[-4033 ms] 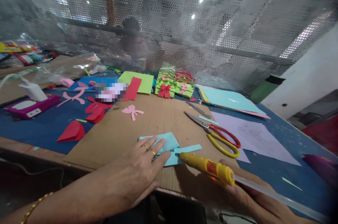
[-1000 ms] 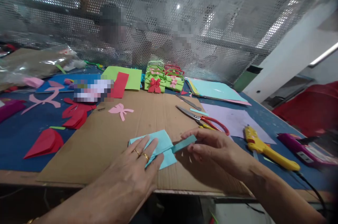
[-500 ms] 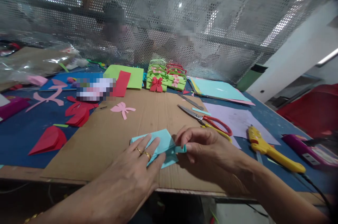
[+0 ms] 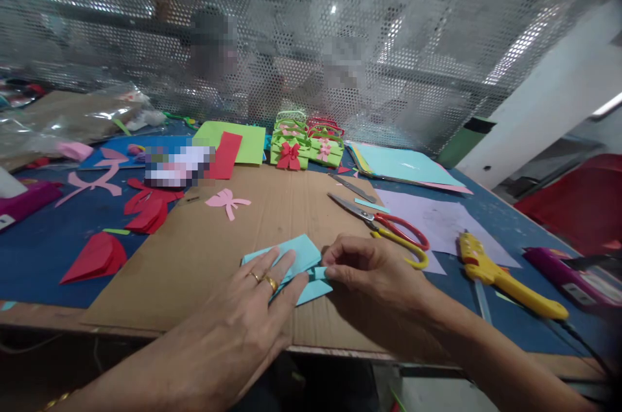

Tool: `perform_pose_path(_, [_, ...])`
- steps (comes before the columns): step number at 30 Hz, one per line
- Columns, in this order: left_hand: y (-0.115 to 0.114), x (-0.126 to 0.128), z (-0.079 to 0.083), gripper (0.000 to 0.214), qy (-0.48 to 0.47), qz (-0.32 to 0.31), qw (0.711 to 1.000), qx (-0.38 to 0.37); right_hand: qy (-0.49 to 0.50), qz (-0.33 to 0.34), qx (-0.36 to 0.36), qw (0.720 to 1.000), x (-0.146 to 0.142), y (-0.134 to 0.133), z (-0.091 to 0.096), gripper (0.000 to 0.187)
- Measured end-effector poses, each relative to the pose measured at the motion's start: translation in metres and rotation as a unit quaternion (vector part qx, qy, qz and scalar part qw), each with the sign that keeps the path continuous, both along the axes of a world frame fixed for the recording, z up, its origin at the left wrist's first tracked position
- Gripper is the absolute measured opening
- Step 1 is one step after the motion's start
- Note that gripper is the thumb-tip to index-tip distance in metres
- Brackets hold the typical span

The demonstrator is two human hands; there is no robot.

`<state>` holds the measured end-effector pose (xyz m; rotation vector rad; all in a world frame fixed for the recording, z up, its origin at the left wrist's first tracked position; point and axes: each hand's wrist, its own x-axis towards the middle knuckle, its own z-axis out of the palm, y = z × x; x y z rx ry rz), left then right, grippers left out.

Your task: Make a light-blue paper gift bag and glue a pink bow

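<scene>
A folded light-blue paper piece (image 4: pixel 306 249) lies on the brown cardboard near the front edge. My left hand (image 4: pixel 257 289), with two rings, rests on it, fingers spread and pressing it down. The end of a narrow light-blue paper strip (image 4: pixel 318 273) is pinched between the thumb and fingers of my right hand (image 4: pixel 372 269); the strip runs across the folded piece toward my left thumb. Just beyond my right hand lie red-and-yellow-handled scissors (image 4: pixel 369 217). Part of the folded piece is hidden under my left fingers.
The cardboard sheet (image 4: pixel 194 295) covers the table's middle, with a pink paper bow (image 4: pixel 227 203) on it. Small green paper baskets (image 4: pixel 291 146) stand behind. Red paper cutouts (image 4: pixel 94 260) lie left. To the right are a yellow glue gun (image 4: pixel 505 279) and a lilac sheet (image 4: pixel 437 221).
My right hand has moved slightly left with the strip; its curled end now lies flatter against the folded piece. My left hand stays on the paper. The view has shifted slightly.
</scene>
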<state>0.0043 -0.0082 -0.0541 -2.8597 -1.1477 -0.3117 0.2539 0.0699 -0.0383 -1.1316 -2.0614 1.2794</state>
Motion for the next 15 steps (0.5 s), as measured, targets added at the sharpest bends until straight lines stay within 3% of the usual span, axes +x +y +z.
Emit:
perform_pose_path(6, [0.000, -0.001, 0.001, 0.067, -0.005, -0.011, 1.000, 0.010, 0.005, -0.020, -0.035, 0.999, 0.002, 0.005, -0.011, 0.028])
perform_pose_path(15, [0.000, -0.002, -0.002, 0.057, 0.005, -0.005, 1.000, -0.018, -0.062, 0.004, -0.024, 0.998, -0.008, 0.009, 0.008, 0.026])
